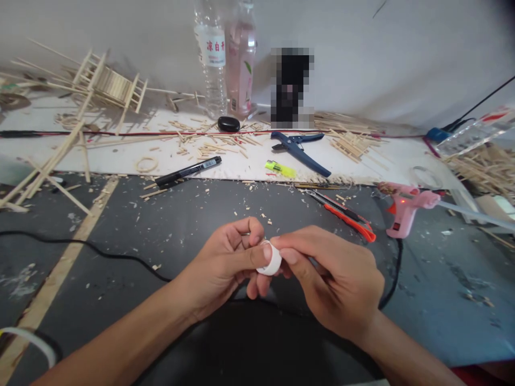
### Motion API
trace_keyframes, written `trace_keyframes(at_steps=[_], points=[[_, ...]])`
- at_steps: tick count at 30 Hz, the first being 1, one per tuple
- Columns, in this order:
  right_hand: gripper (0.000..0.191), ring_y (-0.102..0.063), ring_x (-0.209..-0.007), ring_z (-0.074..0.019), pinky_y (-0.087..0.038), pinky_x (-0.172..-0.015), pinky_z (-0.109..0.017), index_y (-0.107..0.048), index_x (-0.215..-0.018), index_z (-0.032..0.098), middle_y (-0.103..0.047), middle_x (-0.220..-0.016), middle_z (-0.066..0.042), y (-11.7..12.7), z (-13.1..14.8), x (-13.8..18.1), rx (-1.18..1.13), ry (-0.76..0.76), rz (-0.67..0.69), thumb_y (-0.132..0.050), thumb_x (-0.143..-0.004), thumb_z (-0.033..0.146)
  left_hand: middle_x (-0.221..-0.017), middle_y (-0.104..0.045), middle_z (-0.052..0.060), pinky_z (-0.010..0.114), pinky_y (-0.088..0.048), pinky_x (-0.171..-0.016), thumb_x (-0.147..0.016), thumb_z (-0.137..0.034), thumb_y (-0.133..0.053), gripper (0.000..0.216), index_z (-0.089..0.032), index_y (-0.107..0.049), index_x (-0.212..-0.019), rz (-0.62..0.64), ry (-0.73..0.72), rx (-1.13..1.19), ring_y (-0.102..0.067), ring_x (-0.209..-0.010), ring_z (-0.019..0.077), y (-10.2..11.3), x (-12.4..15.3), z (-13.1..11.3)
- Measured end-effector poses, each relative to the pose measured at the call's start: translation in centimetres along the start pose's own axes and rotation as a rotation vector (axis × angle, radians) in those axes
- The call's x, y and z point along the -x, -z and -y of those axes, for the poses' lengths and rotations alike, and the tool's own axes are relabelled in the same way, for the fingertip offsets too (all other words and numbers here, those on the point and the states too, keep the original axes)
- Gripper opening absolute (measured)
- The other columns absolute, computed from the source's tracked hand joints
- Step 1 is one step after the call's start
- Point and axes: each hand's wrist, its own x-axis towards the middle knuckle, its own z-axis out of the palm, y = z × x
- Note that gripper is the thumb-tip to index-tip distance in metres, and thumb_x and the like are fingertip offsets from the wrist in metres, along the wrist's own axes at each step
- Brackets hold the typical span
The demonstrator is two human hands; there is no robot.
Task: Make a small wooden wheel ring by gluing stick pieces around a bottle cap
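Note:
Both my hands meet over the dark work mat (193, 209), fingers curled round a small white roll of tape (272, 261). My left hand (225, 262) pinches the roll with thumb on top. My right hand (330, 279) grips it from the right, fingertips pressed on its edge. An orange utility knife (346, 214) lies just beyond my right hand. A pink glue gun (404, 206) with a lit red light rests further right.
On the white board (241, 161) behind lie a black marker (189, 171), blue cutters (300, 150), a yellow lighter (280, 169), a black oval case (228, 124) and scattered wood sticks. Two bottles (225, 59) stand at the wall. A stick model (108, 86) sits far left. A black cable (100, 249) crosses the mat.

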Motion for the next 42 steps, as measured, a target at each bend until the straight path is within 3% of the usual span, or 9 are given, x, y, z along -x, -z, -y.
trace_keyframes(at_steps=[4,12,22,31,42], points=[[0.018,-0.071,-0.073,-0.0106,-0.058,-0.073,-0.018,-0.076,-0.096,0.017,-0.08,-0.085,-0.002,0.0,-0.1,-0.1,0.006,-0.008,0.003,-0.061,-0.099,0.008,-0.06,-0.071,-0.001,0.008,-0.051,-0.042,-0.084,-0.02,-0.087,0.04,-0.018,-0.048,-0.08,0.047,0.065,0.066,-0.06,-0.041,0.0045,0.1,-0.1,0.2],[0.017,-0.076,-0.084,-0.0159,-0.062,-0.078,-0.026,-0.072,-0.116,0.019,-0.081,-0.092,-0.005,0.6,-0.8,-0.1,-0.149,0.051,0.1,-0.069,-0.099,0.019,-0.057,-0.07,0.0,0.007,-0.049,-0.038,-0.082,-0.02,-0.088,0.037,-0.017,-0.051,-0.078,0.079,0.107,0.126,-0.061,-0.04,0.0068,0.6,0.0,-0.3],[0.014,-0.075,-0.078,-0.0132,-0.058,-0.071,-0.022,-0.074,-0.105,0.022,-0.08,-0.086,-0.002,1.0,-1.1,-0.3,-0.089,0.071,0.117,-0.066,-0.099,0.013,-0.061,-0.072,0.001,0.009,-0.051,-0.039,-0.08,-0.019,-0.089,0.041,-0.018,-0.048,-0.077,0.051,0.184,0.111,-0.062,-0.039,0.007,0.5,0.0,-0.4],[0.012,-0.071,-0.071,-0.0113,-0.056,-0.07,-0.022,-0.074,-0.096,0.022,-0.079,-0.084,0.0,0.7,-1.3,-0.6,-0.177,-0.083,0.153,-0.065,-0.101,0.016,-0.059,-0.07,-0.001,0.01,-0.051,-0.039,-0.078,-0.023,-0.092,0.046,-0.019,-0.046,-0.077,0.015,0.165,0.027,-0.061,-0.039,0.0068,0.5,-0.3,-0.5],[0.006,-0.073,-0.072,-0.0091,-0.054,-0.068,-0.017,-0.078,-0.097,0.02,-0.082,-0.086,0.001,1.3,-1.2,-0.8,-0.189,-0.088,0.182,-0.072,-0.098,0.018,-0.054,-0.067,-0.003,0.012,-0.051,-0.037,-0.074,-0.027,-0.094,0.05,-0.02,-0.045,-0.075,-0.041,0.109,-0.091,-0.061,-0.04,0.0084,0.5,-0.2,-0.6]])
